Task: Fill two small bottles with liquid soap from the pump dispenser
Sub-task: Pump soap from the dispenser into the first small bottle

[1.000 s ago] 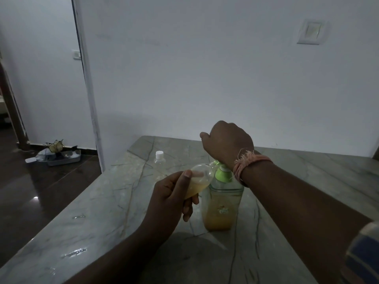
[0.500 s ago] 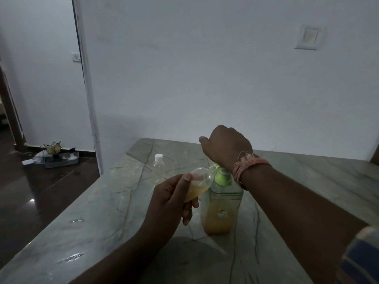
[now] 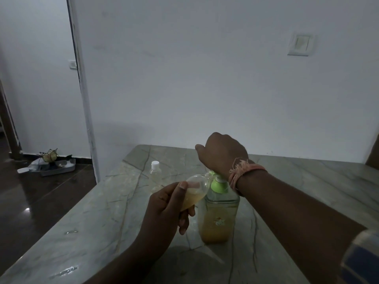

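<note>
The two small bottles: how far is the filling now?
Seemingly done: the capped small bottle stands on the table; its contents are unclear. In hand: the left hand tilts the open small bottle, partly filled, at the pump dispenser spout; the right hand rests on the pump. Left: topping up, capping.

The left hand [image 3: 164, 210] is reaching in from 6 o'clock, forearm angling up toward 1 o'clock, its fingers [image 3: 185, 218] curling closed around a small bottle [image 3: 194, 191] with the thumb lying along the top. The right hand [image 3: 222, 153] is coming in from 4 o'clock, wrist bent, knuckles facing up, palm pressing downward in a loose fist; a frayed thread band [image 3: 244, 171] is circling its wrist
</note>
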{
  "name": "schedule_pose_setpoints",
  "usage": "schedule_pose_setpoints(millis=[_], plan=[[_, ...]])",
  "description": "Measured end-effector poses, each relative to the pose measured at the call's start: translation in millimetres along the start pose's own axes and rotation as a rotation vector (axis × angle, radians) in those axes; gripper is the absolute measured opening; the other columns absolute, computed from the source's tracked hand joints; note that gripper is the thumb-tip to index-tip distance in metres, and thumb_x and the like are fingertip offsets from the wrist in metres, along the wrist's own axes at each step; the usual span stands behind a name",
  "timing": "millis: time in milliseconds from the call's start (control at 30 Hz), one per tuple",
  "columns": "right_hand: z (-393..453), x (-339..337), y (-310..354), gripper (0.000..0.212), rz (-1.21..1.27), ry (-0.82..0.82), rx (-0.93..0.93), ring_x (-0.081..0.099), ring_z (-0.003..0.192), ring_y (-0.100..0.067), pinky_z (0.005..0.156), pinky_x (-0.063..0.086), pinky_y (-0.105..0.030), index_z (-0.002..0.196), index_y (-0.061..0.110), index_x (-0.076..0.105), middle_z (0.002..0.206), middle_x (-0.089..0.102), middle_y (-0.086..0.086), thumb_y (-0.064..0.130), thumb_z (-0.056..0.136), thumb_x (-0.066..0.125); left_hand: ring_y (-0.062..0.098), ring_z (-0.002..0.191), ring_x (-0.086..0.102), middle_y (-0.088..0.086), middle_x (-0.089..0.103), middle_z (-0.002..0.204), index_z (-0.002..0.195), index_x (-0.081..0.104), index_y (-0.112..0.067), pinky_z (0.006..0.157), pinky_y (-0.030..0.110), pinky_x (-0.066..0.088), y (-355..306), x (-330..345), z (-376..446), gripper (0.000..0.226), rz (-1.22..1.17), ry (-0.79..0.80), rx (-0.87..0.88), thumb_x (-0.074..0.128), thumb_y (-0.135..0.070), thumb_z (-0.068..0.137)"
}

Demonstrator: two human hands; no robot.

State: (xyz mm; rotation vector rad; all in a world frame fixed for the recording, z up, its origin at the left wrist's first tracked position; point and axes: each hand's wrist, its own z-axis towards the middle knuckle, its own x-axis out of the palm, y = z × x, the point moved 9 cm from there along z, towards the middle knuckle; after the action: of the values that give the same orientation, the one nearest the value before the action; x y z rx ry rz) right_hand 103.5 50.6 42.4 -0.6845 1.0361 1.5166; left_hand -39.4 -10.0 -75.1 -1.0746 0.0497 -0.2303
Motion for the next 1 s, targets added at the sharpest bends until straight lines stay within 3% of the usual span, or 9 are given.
schedule_pose_setpoints(millis=[167, 300, 400, 500, 633, 1000], plan=[[-2, 15, -13, 0.035, 0.089, 0.104, 0.083, 0.055, 0.065, -0.021, 0.062, 0.044, -0.03, 0.066, 0.017, 0.051, 0.068, 0.054, 0.001, 0.042, 0.089, 0.053, 0.021, 0.044, 0.048, 0.013, 0.063, 0.063, 0.106, 0.076, -0.021, 0.041, 0.029, 0.045, 0, 0, 0, 0.036, 0.004, -0.008, -0.002, 0.047, -0.04, 0.096], [-4, 3, -6, 0.037, 0.033, 0.044, 0.041, 0.053, 0.071, -0.026, 0.065, 0.04, -0.03, 0.064, 0.019, 0.045, 0.068, 0.048, 0.001, 0.042, 0.092, 0.05, 0.024, 0.045, 0.048, 0.014, 0.063, 0.064, 0.103, 0.076, -0.031, 0.041, 0.03, 0.045, -3, 1, -1, 0.032, 0.006, -0.005, -0.002, 0.047, -0.042, 0.095], [-5, -8, 11, 0.039, -0.076, -0.031, -0.072, 0.049, 0.073, -0.026, 0.068, 0.037, -0.031, 0.063, 0.02, 0.04, 0.07, 0.042, 0.002, 0.041, 0.094, 0.048, 0.023, 0.046, 0.048, 0.015, 0.063, 0.064, 0.103, 0.077, -0.029, 0.041, 0.029, 0.045, -3, 0, -1, 0.033, 0.003, -0.008, -0.002, 0.047, -0.041, 0.095], [-4, -5, 2, 0.039, -0.005, -0.034, -0.005, 0.052, 0.072, -0.026, 0.067, 0.039, -0.031, 0.063, 0.02, 0.042, 0.067, 0.044, 0.003, 0.044, 0.094, 0.047, 0.022, 0.046, 0.049, 0.012, 0.064, 0.064, 0.104, 0.077, -0.028, 0.041, 0.029, 0.045, -1, -1, 0, 0.034, 0.002, -0.008, 0.003, 0.046, -0.039, 0.096], [-3, 15, -17, 0.036, 0.119, 0.087, 0.116, 0.059, 0.073, -0.025, 0.067, 0.047, -0.031, 0.065, 0.018, 0.049, 0.068, 0.053, 0.001, 0.043, 0.09, 0.052, 0.022, 0.044, 0.048, 0.014, 0.064, 0.063, 0.109, 0.074, -0.016, 0.041, 0.028, 0.044, 5, -1, 1, 0.038, -0.007, -0.007, -0.014, 0.048, -0.039, 0.094], [-3, 7, -13, 0.039, 0.096, 0.024, 0.086, 0.057, 0.073, -0.026, 0.065, 0.042, -0.03, 0.064, 0.018, 0.047, 0.067, 0.051, 0.001, 0.045, 0.092, 0.048, 0.027, 0.043, 0.045, 0.018, 0.064, 0.063, 0.106, 0.076, -0.02, 0.04, 0.029, 0.043, 3, -1, 2, 0.035, -0.019, -0.01, 0.0, 0.048, -0.038, 0.095]])
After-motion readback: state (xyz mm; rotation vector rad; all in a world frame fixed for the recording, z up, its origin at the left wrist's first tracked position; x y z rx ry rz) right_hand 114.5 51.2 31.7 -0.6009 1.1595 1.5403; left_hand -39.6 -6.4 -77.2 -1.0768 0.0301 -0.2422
